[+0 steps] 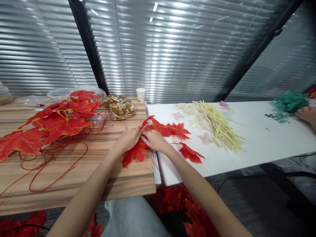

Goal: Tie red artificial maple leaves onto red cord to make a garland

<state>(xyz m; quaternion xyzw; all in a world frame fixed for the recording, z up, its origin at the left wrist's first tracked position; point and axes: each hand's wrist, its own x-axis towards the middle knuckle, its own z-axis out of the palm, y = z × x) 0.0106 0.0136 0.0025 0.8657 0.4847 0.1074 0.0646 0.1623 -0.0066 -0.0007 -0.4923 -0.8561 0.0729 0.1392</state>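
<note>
One red, maple-shaped artificial leaf (135, 154) sits at 6 o'clock, just under L hand (128, 140) & R hand (155, 140). Fingers narrow, pinched tog.; tips hidden, so can't tell exactly what's btwn them. Red leaf heap (63, 123) w/ thin red cord (46, 154) at 9; long pale-yellow stems (218, 126) at 3. Farther: crinkled gold foil packets (122, 111) at 11, white paper cup (141, 95) at 12, grey slatted blinds (160, 49) behind.

Red leaf (136, 154) partly covered by hands (128, 140) — grip hidden, leaf cluster (67, 125) cut off left, co-worker's hand (308, 115) cropped right
</note>
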